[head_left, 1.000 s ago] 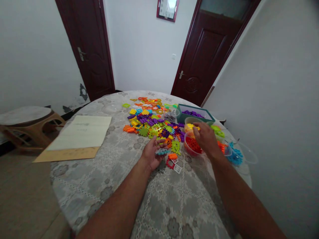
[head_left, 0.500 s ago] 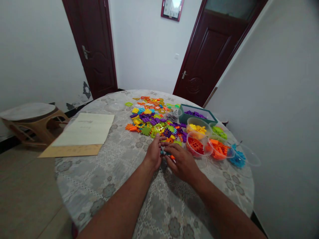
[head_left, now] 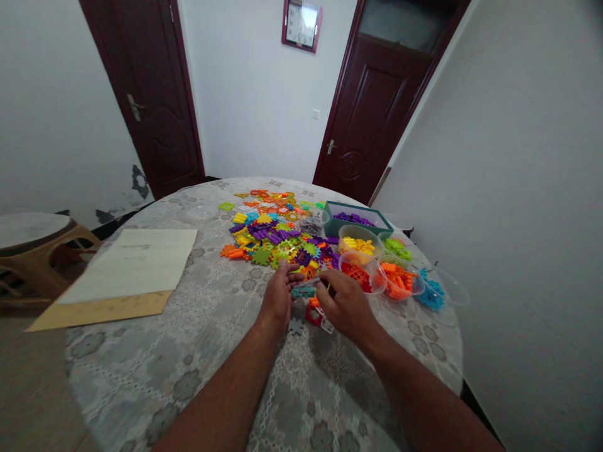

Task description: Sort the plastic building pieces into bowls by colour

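Note:
My left hand (head_left: 277,296) is turned palm inward, its fingers partly curled beside a teal building piece (head_left: 304,291) that it appears to hold. My right hand (head_left: 346,304) is closed in a pinch on a thin grey building piece (head_left: 309,282), just above the teal one. Whether the two pieces are joined is too small to tell. Under the hands lie a red building piece (head_left: 313,315), a white openwork piece (head_left: 326,325) and a grey gear-shaped piece (head_left: 296,326).
A heap of mixed building pieces (head_left: 264,238) lies beyond my hands. To the right stand clear bowls of yellow (head_left: 358,245), red (head_left: 357,275), orange (head_left: 398,280), green (head_left: 396,249) and blue pieces (head_left: 431,292), and a green box (head_left: 384,221) with purple pieces. Paper sheets (head_left: 136,260) lie left.
The view has shifted, so the table sits further left. My hands have parted slightly; the teal piece and the grey piece between them show more plainly, as do the red, white and grey pieces below.

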Demonstrator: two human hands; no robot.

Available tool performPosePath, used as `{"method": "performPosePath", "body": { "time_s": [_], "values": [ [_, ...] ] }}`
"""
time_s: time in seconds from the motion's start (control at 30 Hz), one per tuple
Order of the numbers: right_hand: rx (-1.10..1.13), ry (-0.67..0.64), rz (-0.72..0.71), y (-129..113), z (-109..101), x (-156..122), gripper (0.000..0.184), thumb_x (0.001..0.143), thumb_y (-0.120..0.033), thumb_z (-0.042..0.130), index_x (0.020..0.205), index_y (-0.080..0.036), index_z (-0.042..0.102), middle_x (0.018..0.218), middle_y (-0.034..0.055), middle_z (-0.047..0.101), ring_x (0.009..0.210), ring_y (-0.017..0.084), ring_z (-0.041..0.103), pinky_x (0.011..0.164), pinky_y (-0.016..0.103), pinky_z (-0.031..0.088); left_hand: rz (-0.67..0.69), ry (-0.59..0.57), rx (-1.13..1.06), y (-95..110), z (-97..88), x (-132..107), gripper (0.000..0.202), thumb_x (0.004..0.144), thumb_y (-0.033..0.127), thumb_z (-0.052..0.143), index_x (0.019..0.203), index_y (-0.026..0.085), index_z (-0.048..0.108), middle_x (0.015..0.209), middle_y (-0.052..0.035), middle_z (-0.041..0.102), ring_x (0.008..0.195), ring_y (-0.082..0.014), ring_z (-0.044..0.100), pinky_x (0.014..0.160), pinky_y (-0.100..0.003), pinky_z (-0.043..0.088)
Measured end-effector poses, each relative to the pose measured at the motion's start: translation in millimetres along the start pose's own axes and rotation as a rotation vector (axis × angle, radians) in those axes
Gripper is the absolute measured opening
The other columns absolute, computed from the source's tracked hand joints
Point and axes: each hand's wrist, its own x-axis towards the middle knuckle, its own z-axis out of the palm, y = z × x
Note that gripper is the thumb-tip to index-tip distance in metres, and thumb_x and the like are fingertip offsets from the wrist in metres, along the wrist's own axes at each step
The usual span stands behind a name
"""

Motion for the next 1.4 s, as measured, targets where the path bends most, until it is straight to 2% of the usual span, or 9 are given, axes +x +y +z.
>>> {"method": "performPosePath", "body": {
  "time_s": [0.13,0.23,0.37,0.5,0.67,0.83,1.0,1.2,1.4],
  "values": [
    [-0.003,0.027,0.149,30.1,-16.9,48.7,0.018,0.092,-0.026,0.058,0.095,-0.020,0.075,0.083,0.0028,0.075,0.074,0.018,0.066,0.070,0.028,0.045,-0.002,0.053,-0.023,1.1,-2.9,3.0,0.057,0.088,0.070,0.060,0.096,0.014,0.070,0.081,-0.0085,0.070,0.072,-0.0194,0.067,0.067,-0.031,0.053],
    [-0.074,0.052,0.200,60.7,-19.2,104.9,0.020,0.089,-0.025,0.058,0.093,-0.019,0.077,0.088,0.0048,0.078,0.079,0.020,0.068,0.074,0.028,0.046,0.007,0.064,-0.065,3.6,-3.6,4.0,0.055,0.089,0.067,0.060,0.093,0.013,0.070,0.079,-0.0085,0.070,0.071,-0.0189,0.067,0.067,-0.031,0.054],
    [-0.158,0.172,0.299,90.6,-11.7,169.9,0.029,0.089,-0.025,0.055,0.102,-0.017,0.079,0.099,0.0096,0.079,0.091,0.023,0.070,0.086,0.032,0.049,0.031,0.071,-0.102,6.1,-3.7,5.3,0.056,0.085,0.069,0.064,0.091,0.013,0.071,0.079,-0.0087,0.070,0.072,-0.0199,0.068,0.069,-0.032,0.054],
    [-0.157,0.170,0.321,100.3,-1.7,193.0,0.034,0.091,-0.025,0.053,0.112,-0.016,0.078,0.110,0.0125,0.078,0.100,0.025,0.070,0.093,0.034,0.049,0.069,0.082,-0.131,7.0,-4.9,7.5,0.060,0.083,0.073,0.065,0.092,0.013,0.071,0.080,-0.0088,0.071,0.077,-0.0207,0.069,0.075,-0.033,0.054],
    [-0.124,0.066,0.269,86.2,6.0,164.4,0.030,0.090,-0.021,0.053,0.103,-0.017,0.080,0.102,0.0087,0.080,0.094,0.022,0.071,0.089,0.031,0.050,0.093,0.099,-0.133,6.9,-5.0,8.3,0.066,0.080,0.079,0.064,0.090,0.015,0.070,0.079,-0.0086,0.071,0.077,-0.0214,0.069,0.076,-0.034,0.054],
    [0.010,-0.110,0.122,44.8,0.6,95.8,0.024,0.096,-0.025,0.056,0.100,-0.019,0.079,0.094,0.0048,0.079,0.083,0.017,0.069,0.078,0.028,0.049,0.105,0.075,-0.105,7.1,-2.7,6.8,0.065,0.080,0.079,0.063,0.091,0.015,0.070,0.080,-0.0083,0.070,0.082,-0.0231,0.070,0.078,-0.036,0.054],
    [0.129,-0.275,0.125,11.6,1.6,39.7,0.021,0.096,-0.032,0.066,0.109,-0.019,0.075,0.095,0.0056,0.078,0.081,0.017,0.069,0.072,0.027,0.048,0.162,0.046,-0.097,7.2,-1.7,7.0,0.056,0.087,0.072,0.061,0.093,0.017,0.071,0.084,-0.0076,0.070,0.087,-0.0218,0.069,0.083,-0.034,0.053],
    [0.411,-0.212,0.319,26.7,14.7,17.7,0.037,0.089,-0.022,0.066,0.125,-0.020,0.069,0.081,-0.0025,0.069,0.068,0.012,0.062,0.060,0.022,0.045,0.168,-0.062,-0.073,7.3,-1.6,4.2,0.052,0.087,0.067,0.063,0.102,0.018,0.071,0.093,-0.0081,0.071,0.092,-0.0219,0.069,0.081,-0.033,0.053],
    [0.729,-0.075,0.553,53.9,-22.5,2.0,0.034,0.084,-0.030,0.067,0.116,-0.018,0.067,0.069,-0.0062,0.060,0.052,0.010,0.053,0.048,0.021,0.041,0.159,-0.099,-0.063,9.9,-0.4,1.2,0.053,0.088,0.066,0.063,0.106,0.017,0.070,0.094,-0.0090,0.071,0.094,-0.0241,0.069,0.089,-0.042,0.056]
  ]
}}
